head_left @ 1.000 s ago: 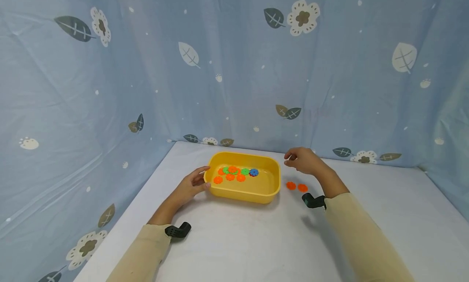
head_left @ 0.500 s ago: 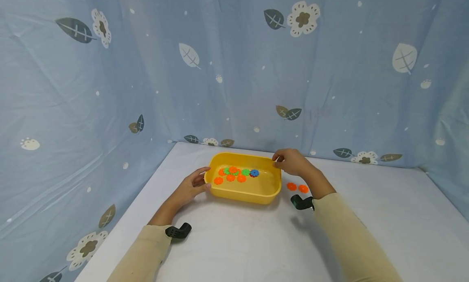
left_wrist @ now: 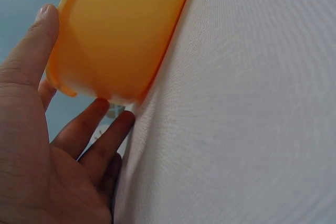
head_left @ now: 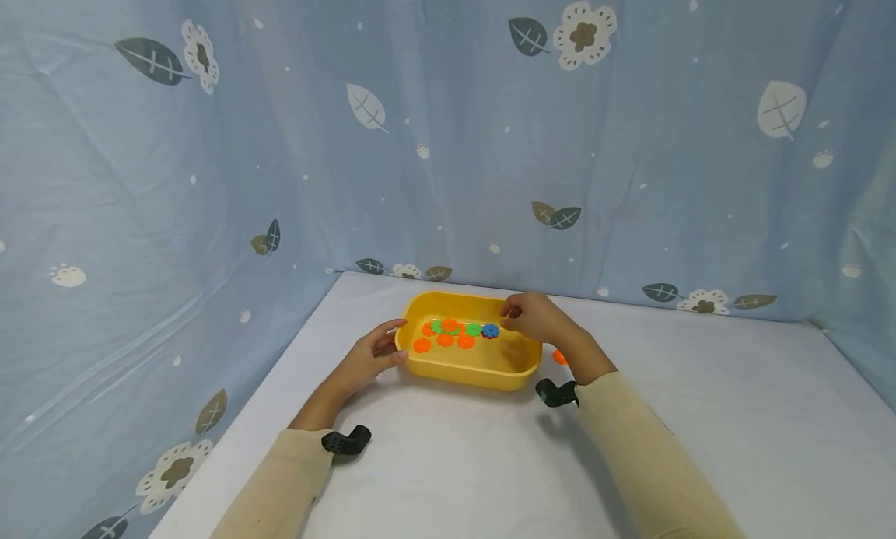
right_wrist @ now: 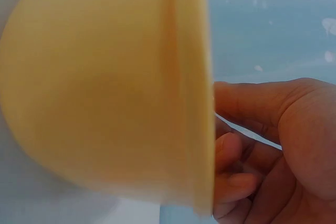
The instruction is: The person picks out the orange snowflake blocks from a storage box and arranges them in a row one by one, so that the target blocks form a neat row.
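A yellow plastic basin (head_left: 463,372) stands on the white table with several small notched, flower-shaped plastic discs in it. Orange discs (head_left: 422,345) lie mostly to the left; a green disc (head_left: 474,330) and a blue disc (head_left: 491,331) are nearer its middle. My left hand (head_left: 367,362) holds the basin's left end, thumb along the rim (left_wrist: 52,61) and other fingers at the end wall. Over the basin's right part reaches my right hand (head_left: 539,320), its fingers loosely bent and no disc visible between them. In the right wrist view, the basin wall (right_wrist: 105,87) hides those fingertips.
One orange disc (head_left: 560,357) lies on the table right of the basin, partly behind the right forearm. A blue patterned curtain (head_left: 448,134) hangs behind and to the left of the table (head_left: 448,461). A small black device (head_left: 556,393) sits at the right wrist.
My right hand has moved left, from beyond the basin's right rim to over its inside. Its forearm now covers one of two orange discs on the table. The left hand keeps its place.
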`<state>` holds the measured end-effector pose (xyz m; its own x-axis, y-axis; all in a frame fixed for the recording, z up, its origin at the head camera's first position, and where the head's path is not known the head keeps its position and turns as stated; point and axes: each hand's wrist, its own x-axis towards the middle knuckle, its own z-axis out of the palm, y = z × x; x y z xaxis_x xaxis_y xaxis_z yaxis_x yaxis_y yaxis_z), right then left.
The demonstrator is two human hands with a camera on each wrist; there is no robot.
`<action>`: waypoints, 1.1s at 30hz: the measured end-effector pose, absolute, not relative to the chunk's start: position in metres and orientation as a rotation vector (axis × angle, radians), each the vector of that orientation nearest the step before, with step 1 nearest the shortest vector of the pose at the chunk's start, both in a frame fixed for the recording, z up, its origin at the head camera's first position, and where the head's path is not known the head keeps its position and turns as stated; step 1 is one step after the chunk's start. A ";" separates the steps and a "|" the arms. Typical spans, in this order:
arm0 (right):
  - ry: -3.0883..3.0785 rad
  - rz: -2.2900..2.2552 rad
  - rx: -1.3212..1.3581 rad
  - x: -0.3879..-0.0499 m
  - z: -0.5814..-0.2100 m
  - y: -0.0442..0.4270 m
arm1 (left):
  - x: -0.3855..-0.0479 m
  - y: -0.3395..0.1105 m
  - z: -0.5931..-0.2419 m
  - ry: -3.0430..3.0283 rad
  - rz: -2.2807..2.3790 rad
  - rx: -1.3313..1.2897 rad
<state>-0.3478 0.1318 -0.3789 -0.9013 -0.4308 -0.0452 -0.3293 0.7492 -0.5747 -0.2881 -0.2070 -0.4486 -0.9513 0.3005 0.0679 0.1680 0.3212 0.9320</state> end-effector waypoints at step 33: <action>2.699 -0.763 -0.682 -0.352 -0.412 0.078 | -0.293 -0.210 -0.463 2.494 1.727 0.425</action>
